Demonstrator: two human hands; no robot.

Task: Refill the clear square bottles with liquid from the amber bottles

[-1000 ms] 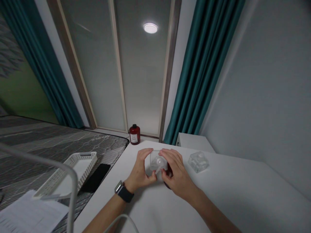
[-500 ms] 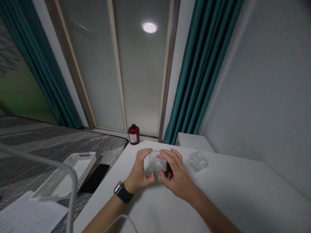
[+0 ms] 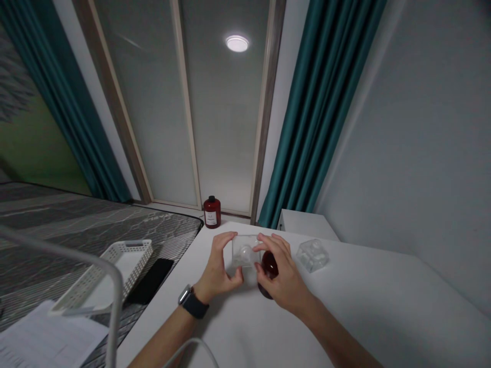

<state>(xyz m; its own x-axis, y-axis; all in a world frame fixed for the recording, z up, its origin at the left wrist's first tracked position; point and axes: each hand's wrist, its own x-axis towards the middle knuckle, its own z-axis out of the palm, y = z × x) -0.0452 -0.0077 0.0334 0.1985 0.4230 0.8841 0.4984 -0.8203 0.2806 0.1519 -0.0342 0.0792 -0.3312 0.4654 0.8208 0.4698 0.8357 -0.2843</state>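
Note:
Just above the white table (image 3: 238, 327), a clear, square plastic box (image 3: 244, 251) is between my two hands. My left hand (image 3: 218, 268) grips its left side, index finger at the far edge and thumb at the near edge. On the right side, the curled fingers and thumb of my right hand (image 3: 286, 278) hold it. A rounded, dark red, glossy object (image 3: 270, 264) shows beneath my right hand, partly covered by it; its kind is unclear. Another clear plastic piece (image 3: 312, 255) lies to the right of my right hand.
A dark red bottle (image 3: 212, 212) with a white label stands at the table's far left corner. Left of the table are a white basket (image 3: 132, 245), a black flat object (image 3: 151, 281) and papers (image 3: 49, 337). A grey bent tube (image 3: 115, 306) crosses the lower left.
The clear box has shifted slightly left and tilted between my hands. More of the dark red object shows under my right hand, whose fingers have moved a little.

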